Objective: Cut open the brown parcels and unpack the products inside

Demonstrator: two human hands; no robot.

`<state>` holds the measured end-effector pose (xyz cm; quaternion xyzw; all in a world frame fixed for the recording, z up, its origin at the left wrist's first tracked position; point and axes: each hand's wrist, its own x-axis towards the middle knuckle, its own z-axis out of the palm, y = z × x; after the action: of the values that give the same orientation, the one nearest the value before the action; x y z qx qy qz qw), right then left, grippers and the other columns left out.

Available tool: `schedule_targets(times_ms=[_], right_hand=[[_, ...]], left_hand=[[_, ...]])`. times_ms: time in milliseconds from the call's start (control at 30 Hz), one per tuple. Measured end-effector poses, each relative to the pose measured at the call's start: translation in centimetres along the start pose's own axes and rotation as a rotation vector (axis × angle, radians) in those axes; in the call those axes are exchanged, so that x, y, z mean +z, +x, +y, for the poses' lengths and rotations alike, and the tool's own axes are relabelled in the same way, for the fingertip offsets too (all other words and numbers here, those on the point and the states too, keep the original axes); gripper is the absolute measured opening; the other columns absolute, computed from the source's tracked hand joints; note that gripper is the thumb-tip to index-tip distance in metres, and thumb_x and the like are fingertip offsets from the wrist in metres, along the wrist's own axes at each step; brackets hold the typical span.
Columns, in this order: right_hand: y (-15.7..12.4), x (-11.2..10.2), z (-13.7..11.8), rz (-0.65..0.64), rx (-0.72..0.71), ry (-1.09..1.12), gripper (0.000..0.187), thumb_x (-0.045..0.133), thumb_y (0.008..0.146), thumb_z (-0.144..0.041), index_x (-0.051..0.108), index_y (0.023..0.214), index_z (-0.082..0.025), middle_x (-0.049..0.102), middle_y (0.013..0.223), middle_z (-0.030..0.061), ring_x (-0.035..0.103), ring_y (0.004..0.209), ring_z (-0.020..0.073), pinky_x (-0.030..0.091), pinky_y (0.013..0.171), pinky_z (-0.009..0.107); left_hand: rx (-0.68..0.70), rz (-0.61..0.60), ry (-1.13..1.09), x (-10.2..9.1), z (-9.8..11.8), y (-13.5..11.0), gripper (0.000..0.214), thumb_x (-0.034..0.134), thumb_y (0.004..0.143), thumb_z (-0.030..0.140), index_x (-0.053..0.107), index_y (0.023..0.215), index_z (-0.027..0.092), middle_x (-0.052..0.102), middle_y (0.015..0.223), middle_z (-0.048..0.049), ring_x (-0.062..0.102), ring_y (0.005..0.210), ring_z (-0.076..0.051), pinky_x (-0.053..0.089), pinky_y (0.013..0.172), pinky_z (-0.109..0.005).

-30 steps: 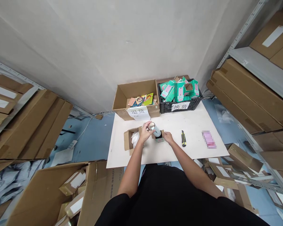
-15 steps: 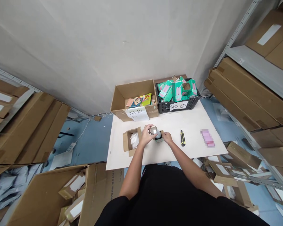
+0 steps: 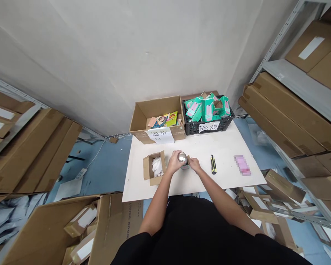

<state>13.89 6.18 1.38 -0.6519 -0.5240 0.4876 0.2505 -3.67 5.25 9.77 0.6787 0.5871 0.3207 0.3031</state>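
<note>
My left hand is wrapped round a bottle with a shiny silver metal end facing up. Beneath it stands a small green box, mostly hidden by the bottle and my hands. The bottle looks upright over the box opening; how deep it sits is hidden. My right hand pinches the brown flap of that box on its right side. Left of my hands, an open cardboard box holds white wrapping paper. A yellow-and-black box cutter lies to the right.
At the table's back stand a cardboard box with booklets and a black crate full of green boxes. A blurred pink item lies on the white table at right. Loaded shelves flank both sides; a large carton stands lower left.
The bottle has gone from tilted to upright over the green box, my left hand moving slightly down with it. My right hand still holds the flap.
</note>
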Motion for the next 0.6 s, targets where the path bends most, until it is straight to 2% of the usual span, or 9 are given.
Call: schedule_targets(times_ms=[100,233,333,433,500,600], right_hand=[[-0.2,0.0,0.1,0.025,0.004,0.000,0.045,0.046,0.089,-0.056,0.046,0.055,-0.025,0.057,0.059,0.0012,0.059,0.067,0.0186,0.040,0.060,0.025],[-0.3,-0.3,0.3,0.030,0.005,0.006,0.041,0.045,0.087,-0.052,0.044,0.056,-0.026,0.057,0.061,0.0005,0.058,0.066,0.0178,0.041,0.061,0.025],[-0.3,-0.4,0.4,0.036,-0.007,-0.001,0.040,0.045,0.088,-0.049,0.044,0.056,-0.025,0.058,0.062,0.0008,0.058,0.067,0.0178,0.041,0.061,0.024],[-0.3,-0.3,0.4,0.055,-0.010,-0.010,0.039,0.045,0.089,-0.047,0.045,0.057,-0.025,0.060,0.063,0.0006,0.059,0.069,0.0180,0.042,0.062,0.024],[-0.3,-0.2,0.4,0.056,-0.012,-0.012,0.039,0.046,0.089,-0.048,0.045,0.058,-0.025,0.060,0.064,0.0002,0.060,0.071,0.0183,0.044,0.063,0.024],[-0.4,-0.3,0.4,0.037,-0.018,-0.021,0.039,0.049,0.090,-0.050,0.049,0.060,-0.025,0.061,0.064,0.0000,0.062,0.073,0.0188,0.046,0.064,0.024]], left_hand=[[-0.112,-0.037,0.111,2.4,-1.3,-0.3,0.073,0.097,0.065,0.031,0.063,0.130,0.023,0.064,0.133,-0.0133,0.057,0.132,-0.036,0.047,0.111,-0.049],[-0.238,-0.037,0.100,4.3,-3.7,-1.4,0.101,0.101,0.058,0.043,0.055,0.144,0.021,0.049,0.158,-0.0224,0.040,0.150,-0.045,0.037,0.120,-0.058],[-0.300,0.097,-0.026,4.5,-5.6,-2.8,0.085,0.090,0.073,0.047,0.053,0.145,0.020,0.054,0.152,-0.0203,0.050,0.145,-0.039,0.041,0.119,-0.055],[-0.460,0.194,-0.112,4.3,-6.5,-4.2,0.067,0.078,0.084,0.047,0.056,0.140,0.019,0.061,0.140,-0.0184,0.065,0.124,-0.033,0.052,0.107,-0.052],[-0.423,0.174,-0.091,4.3,-6.2,-4.9,0.066,0.080,0.082,0.045,0.058,0.140,0.020,0.061,0.140,-0.0180,0.065,0.123,-0.034,0.053,0.105,-0.053],[-0.180,0.124,0.063,4.5,-4.9,-5.1,0.060,0.083,0.082,0.037,0.064,0.138,0.026,0.052,0.156,-0.0171,0.047,0.147,-0.040,0.043,0.119,-0.059]])
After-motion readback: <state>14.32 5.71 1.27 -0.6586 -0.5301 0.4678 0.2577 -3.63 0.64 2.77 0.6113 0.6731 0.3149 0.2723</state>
